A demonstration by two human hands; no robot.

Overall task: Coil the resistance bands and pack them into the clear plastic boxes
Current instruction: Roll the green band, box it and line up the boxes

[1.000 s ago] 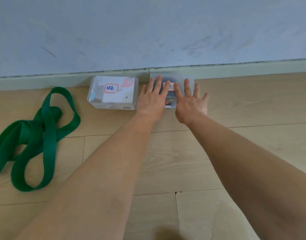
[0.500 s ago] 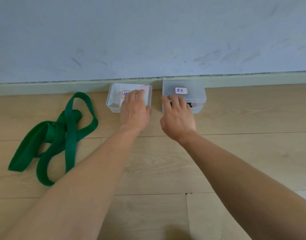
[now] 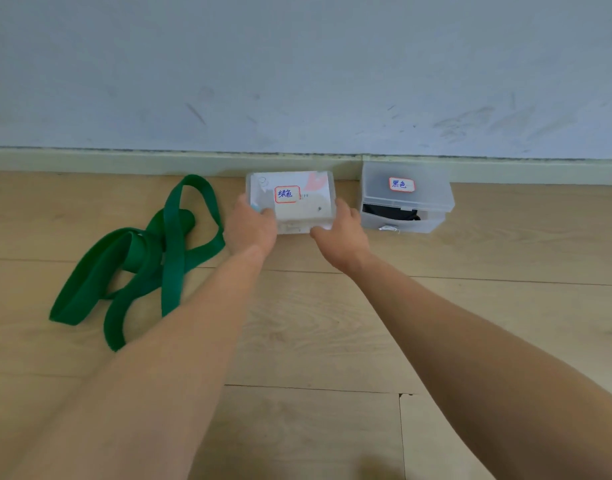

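Head view, hands: I have my left hand [image 3: 250, 230] on the left end of the green-labelled clear box [image 3: 292, 202] and my right hand [image 3: 342, 233] on its right end, fingers [image 3: 342, 207] curled round the sides, so both are gripping that box.

Head view, what changed: a second ago both my palms lay flat on the black-labelled clear box [image 3: 406, 199]; half a second ago they had split, one over each box. Now both have come across to the green-labelled one.

Head view, black-labelled box: it stands against the skirting board [image 3: 124, 162], just beside my right hand, lid down, with something dark showing through its front wall. I judge that to be a packed band, though I cannot make out its shape.

Head view, green resistance band [image 3: 152, 258]: it lies loose and tangled on the floor [image 3: 315, 323], left of my left forearm, near the wall edge of the floor, apart from both boxes, not yet coiled.

Head view, green-labelled box contents: paper or card shows through the lid; whether there is room inside I cannot tell.

Meaning for the task: one box looks finished. I read this step as pulling the second box out from the wall and opening it. Coiling the green band comes after.
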